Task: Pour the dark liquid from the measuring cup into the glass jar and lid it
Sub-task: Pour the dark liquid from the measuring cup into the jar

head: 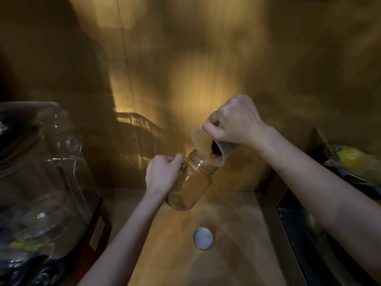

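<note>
My left hand (162,173) grips a clear glass jar (190,185) by its handle and holds it tilted above the wooden counter (226,254), mouth up and to the right. My right hand (233,120) holds a translucent measuring cup (210,147) tipped steeply over the jar's mouth. Dark residue clings inside the cup near its lower rim, right at the jar opening. The jar looks nearly empty. Its round lid (203,238), white inside, lies on the counter below the jar, apart from both hands.
A large clear plastic cover on a dark-based appliance (41,182) fills the left side. A dark sink or tray (309,234) runs along the right, with a dish holding something yellow (352,159) behind it. A wooden wall stands at the back.
</note>
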`<action>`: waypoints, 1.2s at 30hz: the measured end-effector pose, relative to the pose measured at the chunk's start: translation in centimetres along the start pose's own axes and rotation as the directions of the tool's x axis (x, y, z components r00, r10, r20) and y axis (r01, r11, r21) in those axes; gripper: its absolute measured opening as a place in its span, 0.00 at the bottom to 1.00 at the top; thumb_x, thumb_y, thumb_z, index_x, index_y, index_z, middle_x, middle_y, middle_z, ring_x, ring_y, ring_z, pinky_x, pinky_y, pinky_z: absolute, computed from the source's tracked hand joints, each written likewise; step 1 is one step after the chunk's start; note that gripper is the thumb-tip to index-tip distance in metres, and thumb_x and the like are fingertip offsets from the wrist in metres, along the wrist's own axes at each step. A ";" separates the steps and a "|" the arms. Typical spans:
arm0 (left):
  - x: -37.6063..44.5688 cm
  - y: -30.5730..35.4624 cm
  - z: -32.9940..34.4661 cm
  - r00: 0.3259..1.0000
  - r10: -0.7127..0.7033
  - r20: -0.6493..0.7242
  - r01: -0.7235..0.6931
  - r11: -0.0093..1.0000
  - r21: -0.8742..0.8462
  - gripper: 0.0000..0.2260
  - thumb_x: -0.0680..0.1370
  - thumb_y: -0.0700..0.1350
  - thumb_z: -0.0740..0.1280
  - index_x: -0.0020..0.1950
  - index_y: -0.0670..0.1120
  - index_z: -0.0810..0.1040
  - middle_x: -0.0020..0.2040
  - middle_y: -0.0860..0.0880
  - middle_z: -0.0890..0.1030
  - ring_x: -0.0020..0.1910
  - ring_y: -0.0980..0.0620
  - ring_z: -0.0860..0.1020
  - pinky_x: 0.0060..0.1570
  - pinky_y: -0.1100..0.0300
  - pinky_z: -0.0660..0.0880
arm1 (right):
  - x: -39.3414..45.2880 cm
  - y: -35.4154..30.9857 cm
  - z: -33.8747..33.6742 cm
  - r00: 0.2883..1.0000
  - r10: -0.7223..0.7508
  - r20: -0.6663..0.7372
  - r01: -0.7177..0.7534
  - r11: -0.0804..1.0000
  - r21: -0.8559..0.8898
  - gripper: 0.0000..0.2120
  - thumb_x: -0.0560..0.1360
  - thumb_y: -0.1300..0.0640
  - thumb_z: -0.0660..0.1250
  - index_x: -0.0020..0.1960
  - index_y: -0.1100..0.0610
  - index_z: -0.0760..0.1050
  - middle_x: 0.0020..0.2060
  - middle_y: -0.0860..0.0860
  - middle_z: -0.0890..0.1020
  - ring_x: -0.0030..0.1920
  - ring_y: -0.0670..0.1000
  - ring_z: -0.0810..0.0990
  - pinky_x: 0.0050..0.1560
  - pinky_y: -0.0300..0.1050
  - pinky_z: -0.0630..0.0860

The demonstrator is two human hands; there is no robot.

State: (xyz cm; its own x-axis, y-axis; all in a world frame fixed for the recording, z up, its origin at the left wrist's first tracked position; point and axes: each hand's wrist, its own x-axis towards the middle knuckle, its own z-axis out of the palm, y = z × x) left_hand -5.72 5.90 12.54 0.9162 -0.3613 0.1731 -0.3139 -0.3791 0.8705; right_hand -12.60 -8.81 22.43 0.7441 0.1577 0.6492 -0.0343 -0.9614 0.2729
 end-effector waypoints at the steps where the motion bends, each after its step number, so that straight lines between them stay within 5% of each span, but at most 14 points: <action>1: 0.1 -0.1 0.0 1.000 -0.007 0.000 0.007 1.000 -0.001 0.26 0.72 0.47 0.63 0.15 0.42 0.63 0.20 0.47 0.63 0.29 0.42 0.67 0.35 0.53 0.65 | 0.0 -0.1 0.0 1.000 -0.019 -0.007 0.019 1.000 -0.004 0.18 0.65 0.59 0.59 0.16 0.57 0.67 0.12 0.51 0.60 0.17 0.50 0.55 0.30 0.30 0.44; 10: 0.4 -0.1 0.4 1.000 -0.005 0.006 0.005 0.999 -0.050 0.21 0.72 0.47 0.62 0.20 0.47 0.62 0.23 0.48 0.64 0.26 0.46 0.66 0.32 0.55 0.66 | 0.7 0.3 0.2 0.997 -0.060 -0.046 0.059 0.998 -0.031 0.19 0.66 0.57 0.58 0.16 0.57 0.66 0.11 0.51 0.63 0.16 0.50 0.56 0.30 0.29 0.45; 17: 0.2 0.4 0.3 1.000 -0.008 0.005 0.009 0.998 -0.070 0.22 0.73 0.47 0.62 0.20 0.46 0.61 0.22 0.49 0.62 0.26 0.47 0.64 0.32 0.55 0.63 | 1.2 0.3 -0.2 0.992 -0.046 -0.120 0.043 0.999 -0.029 0.18 0.64 0.58 0.57 0.15 0.57 0.63 0.15 0.51 0.55 0.19 0.51 0.53 0.32 0.30 0.43; 21: 0.1 0.3 0.4 1.000 0.006 0.007 -0.005 0.995 -0.104 0.22 0.74 0.46 0.62 0.20 0.47 0.61 0.20 0.51 0.62 0.22 0.53 0.62 0.25 0.60 0.62 | 0.9 0.5 -0.2 0.993 -0.071 -0.091 0.068 0.997 -0.039 0.19 0.65 0.59 0.60 0.16 0.57 0.66 0.11 0.53 0.63 0.18 0.51 0.54 0.32 0.30 0.43; 33: -0.4 -0.5 1.0 0.999 -0.020 0.032 0.024 0.993 -0.115 0.21 0.74 0.48 0.62 0.21 0.47 0.64 0.22 0.49 0.64 0.24 0.51 0.64 0.30 0.57 0.64 | 0.2 0.1 -0.4 0.986 -0.168 0.024 0.169 0.984 -0.058 0.18 0.65 0.60 0.65 0.17 0.57 0.71 0.11 0.51 0.67 0.14 0.52 0.65 0.28 0.30 0.45; 36: -0.5 -0.7 1.1 0.999 -0.033 0.040 0.038 0.990 -0.136 0.20 0.74 0.48 0.62 0.21 0.46 0.65 0.22 0.49 0.65 0.24 0.51 0.64 0.31 0.56 0.64 | 0.1 0.0 -0.2 0.987 -0.160 0.031 0.161 0.986 -0.052 0.17 0.65 0.60 0.65 0.18 0.57 0.73 0.11 0.51 0.68 0.14 0.53 0.67 0.25 0.33 0.52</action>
State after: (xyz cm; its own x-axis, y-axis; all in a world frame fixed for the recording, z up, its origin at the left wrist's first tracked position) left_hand -6.24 5.39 11.32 0.9154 -0.3824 0.1257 -0.2419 -0.2729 0.9311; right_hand -12.66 -8.76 22.66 0.7606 0.3023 0.5746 0.0519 -0.9105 0.4103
